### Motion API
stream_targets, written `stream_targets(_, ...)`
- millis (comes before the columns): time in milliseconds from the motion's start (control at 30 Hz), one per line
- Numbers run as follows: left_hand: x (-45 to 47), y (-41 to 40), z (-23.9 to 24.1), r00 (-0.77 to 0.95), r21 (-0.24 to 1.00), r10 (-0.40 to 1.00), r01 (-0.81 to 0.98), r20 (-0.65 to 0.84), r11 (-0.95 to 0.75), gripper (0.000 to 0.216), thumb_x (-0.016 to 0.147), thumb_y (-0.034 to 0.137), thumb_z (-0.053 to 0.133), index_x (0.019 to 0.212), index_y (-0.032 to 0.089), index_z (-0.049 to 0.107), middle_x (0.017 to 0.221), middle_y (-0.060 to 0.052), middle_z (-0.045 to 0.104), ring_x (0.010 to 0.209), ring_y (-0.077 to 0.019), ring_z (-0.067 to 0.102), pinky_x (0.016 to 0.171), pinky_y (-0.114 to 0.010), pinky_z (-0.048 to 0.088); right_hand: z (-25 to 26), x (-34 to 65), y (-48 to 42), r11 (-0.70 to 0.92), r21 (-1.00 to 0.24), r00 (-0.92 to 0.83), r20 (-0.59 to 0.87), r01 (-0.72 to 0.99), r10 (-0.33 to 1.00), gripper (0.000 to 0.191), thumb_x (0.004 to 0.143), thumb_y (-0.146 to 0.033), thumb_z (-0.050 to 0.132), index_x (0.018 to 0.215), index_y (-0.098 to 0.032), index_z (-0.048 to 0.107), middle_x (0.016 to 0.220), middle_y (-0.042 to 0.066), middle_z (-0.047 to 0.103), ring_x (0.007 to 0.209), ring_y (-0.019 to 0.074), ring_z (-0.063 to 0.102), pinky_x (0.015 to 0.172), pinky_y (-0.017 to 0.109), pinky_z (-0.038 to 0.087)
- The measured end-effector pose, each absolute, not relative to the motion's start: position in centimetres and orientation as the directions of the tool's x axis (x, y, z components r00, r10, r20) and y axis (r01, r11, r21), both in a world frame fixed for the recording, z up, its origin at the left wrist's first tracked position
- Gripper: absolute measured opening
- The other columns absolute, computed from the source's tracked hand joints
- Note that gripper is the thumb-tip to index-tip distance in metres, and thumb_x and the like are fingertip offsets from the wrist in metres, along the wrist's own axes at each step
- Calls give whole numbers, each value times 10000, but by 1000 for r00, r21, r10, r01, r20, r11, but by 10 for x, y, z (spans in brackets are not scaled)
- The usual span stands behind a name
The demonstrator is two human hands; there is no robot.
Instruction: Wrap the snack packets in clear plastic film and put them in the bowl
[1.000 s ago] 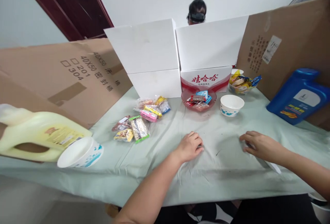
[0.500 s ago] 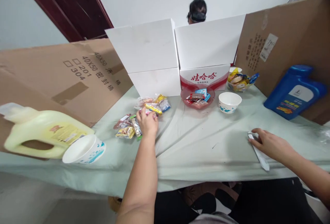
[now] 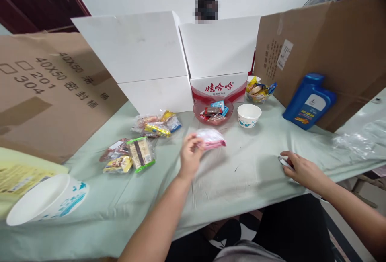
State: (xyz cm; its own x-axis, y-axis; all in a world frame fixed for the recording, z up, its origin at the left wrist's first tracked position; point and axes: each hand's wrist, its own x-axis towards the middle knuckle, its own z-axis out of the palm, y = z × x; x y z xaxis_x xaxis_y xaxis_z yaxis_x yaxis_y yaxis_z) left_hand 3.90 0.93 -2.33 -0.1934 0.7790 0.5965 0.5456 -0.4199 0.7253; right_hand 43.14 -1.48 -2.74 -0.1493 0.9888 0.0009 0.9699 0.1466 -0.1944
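My left hand point(image 3: 192, 153) is closed on a pink-and-white snack packet point(image 3: 210, 139), blurred by motion and lifted over the middle of the table. Under my right hand point(image 3: 301, 170) is a slim whitish object point(image 3: 286, 162) with a grey tip; its fingers are curled on it and cover most of it. Wrapped snacks point(image 3: 157, 124) lie in a pile to the left of my left hand. Nearer, a green-edged packet point(image 3: 140, 153) rests beside a yellow packet point(image 3: 118, 164). A pink glass bowl point(image 3: 199, 116) of small packets stands beyond my left hand.
Behind the bowls stand white boxes point(image 3: 157, 49), with cardboard at left point(image 3: 60, 101) and right point(image 3: 313, 45). A small paper bowl point(image 3: 248, 122), a blue bottle point(image 3: 307, 105) and a snack bowl point(image 3: 259, 98) are on the right. A large paper bowl point(image 3: 64, 203) sits front left.
My left hand has moved right from the snack pile, carrying the pink-and-white packet. My right hand stays on the slim object. The view has turned to the right.
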Motion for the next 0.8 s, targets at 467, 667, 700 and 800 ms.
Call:
stream_targets(467, 68, 1, -36, 315, 327, 703, 715, 638, -618, 133, 839, 185, 612, 969, 188, 584, 1094, -98, 596, 1104, -264, 545, 970, -476, 492, 31, 343, 16, 542, -261, -495, 227, 799, 839, 343, 901, -168, 400, 1210, -182, 548, 1119, 107, 584, 863, 197, 632, 771, 322, 484)
stream_targets(667, 64, 4, -37, 342, 369, 708, 669, 617, -645, 69, 878, 188, 571, 941, 191, 601, 1062, -89, 633, 1113, -243, 549, 978, -441, 494, 20, 254, 36, 690, -120, -679, 126, 714, 724, 297, 910, -137, 445, 1153, -168, 613, 1055, 123, 594, 924, 226, 603, 744, 301, 457)
stream_targets(700, 63, 4, -37, 341, 372, 709, 668, 618, -645, 71, 874, 180, 573, 938, 190, 602, 1067, -90, 633, 1114, -241, 550, 978, -436, 494, 19, 251, 38, 702, -97, -694, 111, 705, 712, 282, 908, -141, 451, 1127, -166, 626, 1043, 127, 598, 942, 238, 599, 739, 303, 453)
stream_targets(800, 62, 2, -39, 342, 364, 699, 665, 628, -652, 99, 858, 152, 579, 949, 188, 592, 1083, -92, 623, 1115, -236, 549, 985, -428, 485, 19, 268, 47, 658, -113, -656, 59, 745, 753, 288, 902, -152, 461, 1121, -181, 646, 1022, 114, 622, 936, 233, 615, 749, 297, 446)
